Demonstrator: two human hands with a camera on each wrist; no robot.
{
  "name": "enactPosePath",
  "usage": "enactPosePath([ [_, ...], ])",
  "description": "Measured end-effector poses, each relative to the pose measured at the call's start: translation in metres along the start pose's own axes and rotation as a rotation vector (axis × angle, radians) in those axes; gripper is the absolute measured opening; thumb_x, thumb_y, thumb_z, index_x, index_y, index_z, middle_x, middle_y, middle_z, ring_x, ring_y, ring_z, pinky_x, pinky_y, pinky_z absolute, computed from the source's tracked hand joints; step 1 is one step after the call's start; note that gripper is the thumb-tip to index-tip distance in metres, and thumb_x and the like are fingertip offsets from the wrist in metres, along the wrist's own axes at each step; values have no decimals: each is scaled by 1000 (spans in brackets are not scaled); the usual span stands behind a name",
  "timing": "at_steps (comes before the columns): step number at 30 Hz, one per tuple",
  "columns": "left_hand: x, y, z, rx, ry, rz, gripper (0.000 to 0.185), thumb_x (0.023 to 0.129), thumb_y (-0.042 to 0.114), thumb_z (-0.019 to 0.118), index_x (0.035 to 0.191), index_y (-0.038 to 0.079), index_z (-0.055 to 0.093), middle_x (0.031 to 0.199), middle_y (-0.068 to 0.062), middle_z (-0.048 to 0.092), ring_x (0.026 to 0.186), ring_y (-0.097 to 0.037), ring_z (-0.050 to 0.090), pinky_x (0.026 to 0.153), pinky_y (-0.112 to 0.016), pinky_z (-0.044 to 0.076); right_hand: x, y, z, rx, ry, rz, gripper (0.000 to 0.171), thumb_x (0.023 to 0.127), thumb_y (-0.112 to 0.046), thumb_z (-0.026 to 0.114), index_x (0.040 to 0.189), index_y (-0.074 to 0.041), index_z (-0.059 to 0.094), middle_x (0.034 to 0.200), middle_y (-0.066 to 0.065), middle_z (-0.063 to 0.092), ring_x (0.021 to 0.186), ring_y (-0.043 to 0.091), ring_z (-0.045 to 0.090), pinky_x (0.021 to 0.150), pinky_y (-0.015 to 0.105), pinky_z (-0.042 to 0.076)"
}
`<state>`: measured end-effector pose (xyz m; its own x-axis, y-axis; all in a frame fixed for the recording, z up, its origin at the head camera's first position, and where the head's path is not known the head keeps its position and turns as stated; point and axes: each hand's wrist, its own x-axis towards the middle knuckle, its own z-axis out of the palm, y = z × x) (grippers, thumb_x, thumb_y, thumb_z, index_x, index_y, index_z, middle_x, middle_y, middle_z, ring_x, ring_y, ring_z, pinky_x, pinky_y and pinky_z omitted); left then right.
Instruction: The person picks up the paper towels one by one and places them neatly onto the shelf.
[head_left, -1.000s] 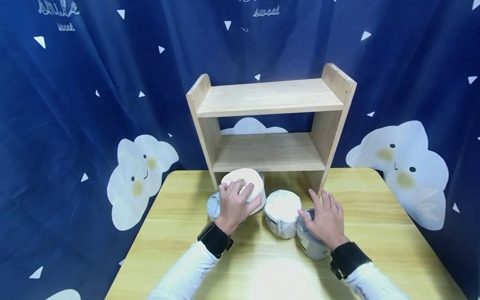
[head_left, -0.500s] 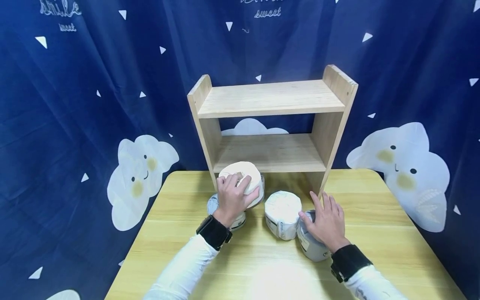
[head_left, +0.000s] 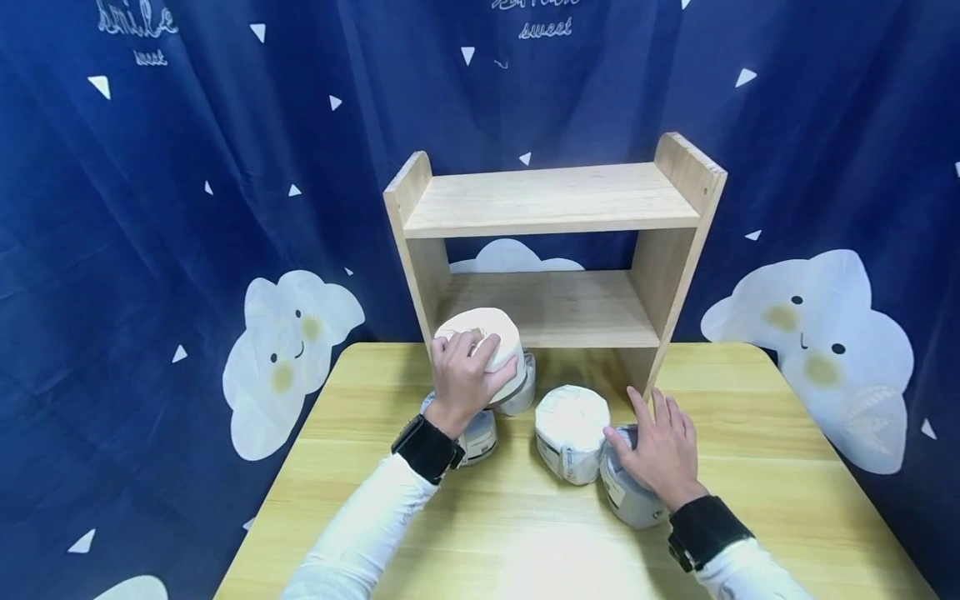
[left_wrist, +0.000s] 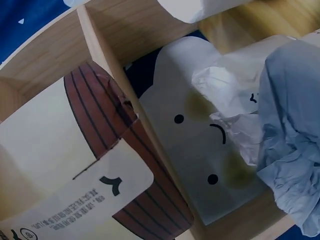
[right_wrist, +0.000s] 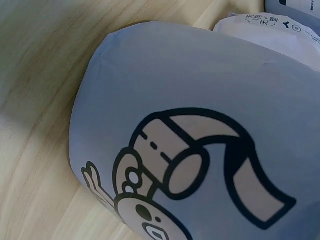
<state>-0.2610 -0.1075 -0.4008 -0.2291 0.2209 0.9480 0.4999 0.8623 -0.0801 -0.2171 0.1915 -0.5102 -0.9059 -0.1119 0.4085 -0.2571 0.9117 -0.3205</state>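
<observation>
My left hand (head_left: 461,375) grips a cream paper-wrapped toilet roll (head_left: 487,320) from above, raised in front of the shelf's lower opening. In the left wrist view the same toilet roll shows a brown striped band (left_wrist: 155,187) and printed text. My right hand (head_left: 660,450) lies over a grey-blue wrapped toilet roll (head_left: 628,502), its fingers extended and spread. A cartoon print (right_wrist: 170,165) covers that roll's side in the right wrist view. Left of it stands a white wrapped roll (head_left: 572,417). Two more wrapped rolls, one pale (head_left: 519,395) and one grey-blue (head_left: 480,437), are partly hidden by the left hand and its roll.
A two-tier wooden shelf (head_left: 547,200) stands at the back of the wood-grain table (head_left: 360,400). Behind it hangs a dark blue curtain (head_left: 187,217) with clouds and triangles. Side panels (head_left: 688,275) bound the shelf's openings.
My left hand has raised the cream toilet roll toward the shelf, uncovering more of the rolls beneath and behind it. The right hand stays over its roll; the head view has shifted slightly.
</observation>
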Motion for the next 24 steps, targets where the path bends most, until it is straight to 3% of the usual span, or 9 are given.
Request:
enactPosePath([
  [13,15,-3,-2,-25,65,9,30,68,33,79,83,12,64,75,-5,59,64,-24,56,67,-44,35,0,1,1,-5,-15,10,78,87,-55,59,146,-9,36,143,34,32,131,53,27,101,67,20],
  [24,22,-12,2,23,6,8,28,72,36,77,83,12,66,76,-6,59,67,-25,58,69,-45,35,-1,3,0,-4,-4,12,78,87,-55,59,145,-9,37,142,34,32,131,53,27,101,67,20],
])
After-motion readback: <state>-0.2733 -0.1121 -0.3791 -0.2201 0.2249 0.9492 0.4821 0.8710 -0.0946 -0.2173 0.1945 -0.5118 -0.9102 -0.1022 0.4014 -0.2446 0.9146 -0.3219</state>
